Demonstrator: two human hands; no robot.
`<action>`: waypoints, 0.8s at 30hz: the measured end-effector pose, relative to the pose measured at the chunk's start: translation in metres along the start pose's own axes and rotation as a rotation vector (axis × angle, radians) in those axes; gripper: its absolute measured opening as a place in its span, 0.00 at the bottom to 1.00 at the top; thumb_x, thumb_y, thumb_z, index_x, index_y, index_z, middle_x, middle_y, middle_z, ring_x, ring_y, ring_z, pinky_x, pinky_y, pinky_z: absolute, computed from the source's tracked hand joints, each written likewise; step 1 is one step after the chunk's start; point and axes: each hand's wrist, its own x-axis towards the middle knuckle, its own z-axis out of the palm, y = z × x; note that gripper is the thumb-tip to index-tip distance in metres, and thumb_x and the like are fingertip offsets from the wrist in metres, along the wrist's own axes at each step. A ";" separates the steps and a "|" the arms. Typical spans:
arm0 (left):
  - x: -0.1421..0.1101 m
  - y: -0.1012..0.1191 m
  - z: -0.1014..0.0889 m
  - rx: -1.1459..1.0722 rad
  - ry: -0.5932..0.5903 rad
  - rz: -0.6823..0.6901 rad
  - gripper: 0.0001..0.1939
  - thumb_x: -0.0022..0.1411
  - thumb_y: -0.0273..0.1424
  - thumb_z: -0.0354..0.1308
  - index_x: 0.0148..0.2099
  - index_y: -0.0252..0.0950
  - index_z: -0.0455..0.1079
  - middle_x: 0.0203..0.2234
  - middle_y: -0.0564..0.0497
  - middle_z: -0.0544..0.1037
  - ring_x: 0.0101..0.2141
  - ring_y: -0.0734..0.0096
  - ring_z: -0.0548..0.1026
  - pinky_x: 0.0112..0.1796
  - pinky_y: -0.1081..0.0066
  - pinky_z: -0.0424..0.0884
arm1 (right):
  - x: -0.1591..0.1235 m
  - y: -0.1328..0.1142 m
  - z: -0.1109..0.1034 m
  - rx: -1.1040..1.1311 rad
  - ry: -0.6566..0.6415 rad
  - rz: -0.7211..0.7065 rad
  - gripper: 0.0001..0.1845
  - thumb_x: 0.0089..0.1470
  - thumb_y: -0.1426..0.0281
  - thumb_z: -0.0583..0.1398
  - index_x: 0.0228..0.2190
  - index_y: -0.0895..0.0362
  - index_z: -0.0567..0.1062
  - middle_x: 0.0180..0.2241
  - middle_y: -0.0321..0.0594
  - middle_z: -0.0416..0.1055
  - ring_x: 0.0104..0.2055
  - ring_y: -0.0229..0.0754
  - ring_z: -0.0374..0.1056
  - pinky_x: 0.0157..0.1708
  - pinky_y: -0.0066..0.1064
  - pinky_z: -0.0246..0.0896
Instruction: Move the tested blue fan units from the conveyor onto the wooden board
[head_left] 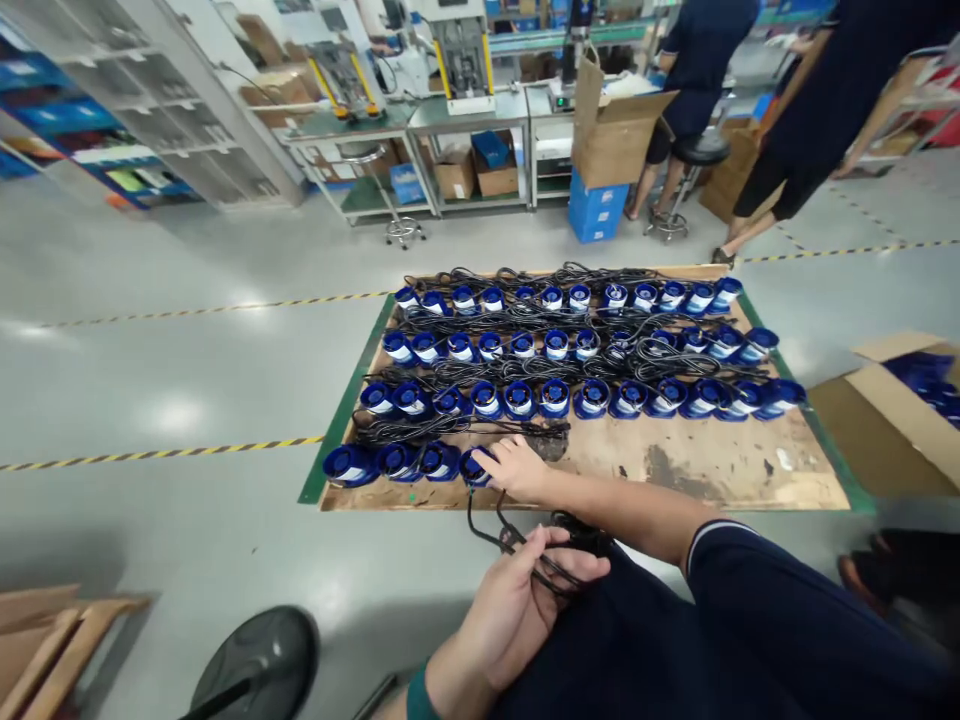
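A wooden board (697,465) lies on the floor with several rows of blue round fans (555,397), their black cables draped between the rows. My right hand (514,465) reaches to the nearest row and grips the blue fan (474,467) at its right end. My left hand (514,600) is lower, near my lap, with its fingers curled round a bundle of black cable (525,545) that runs up to that fan.
An open cardboard box (907,410) with more blue parts stands at the right. A black stool seat (259,660) is at the lower left. Two people stand by workbenches (420,120) and boxes at the back. Yellow-black tape lines cross the grey floor.
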 end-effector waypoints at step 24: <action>0.079 0.137 0.020 0.414 -0.322 -0.112 0.39 0.69 0.57 0.44 0.52 0.22 0.72 0.50 0.28 0.78 0.54 0.49 0.76 0.57 0.56 0.73 | -0.173 -0.051 -0.134 1.319 0.079 0.522 0.18 0.57 0.57 0.66 0.32 0.62 0.78 0.28 0.40 0.76 0.30 0.38 0.72 0.33 0.29 0.69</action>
